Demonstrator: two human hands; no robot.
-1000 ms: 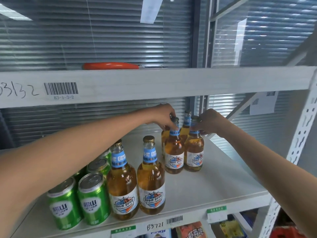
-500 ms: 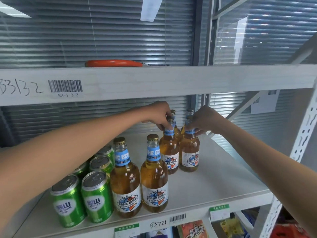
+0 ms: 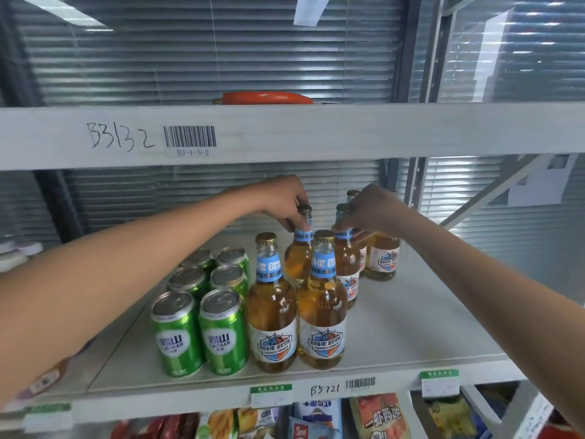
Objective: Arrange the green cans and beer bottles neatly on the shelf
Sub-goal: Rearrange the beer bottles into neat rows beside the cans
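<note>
**Both hands gripping bottle necks mid-shelf**

Head view: the rear beer bottles (image 3: 381,259) are standing partly hidden behind the right hand (image 3: 372,210) and the front pair of bottles (image 3: 296,315), so their count is hard to make out. The left hand (image 3: 285,198) is curling its fingers round one bottle neck (image 3: 303,231); the right is pinching the neighbouring neck (image 3: 344,233). Green cans (image 3: 202,305) are sitting in two rows toward the shelf (image 3: 411,337)'s left front edge.

Both arms were bare, with no sleeves on them. The left hand (image 3: 280,198) and right hand (image 3: 372,209) wore no gloves, rings or watch.
</note>
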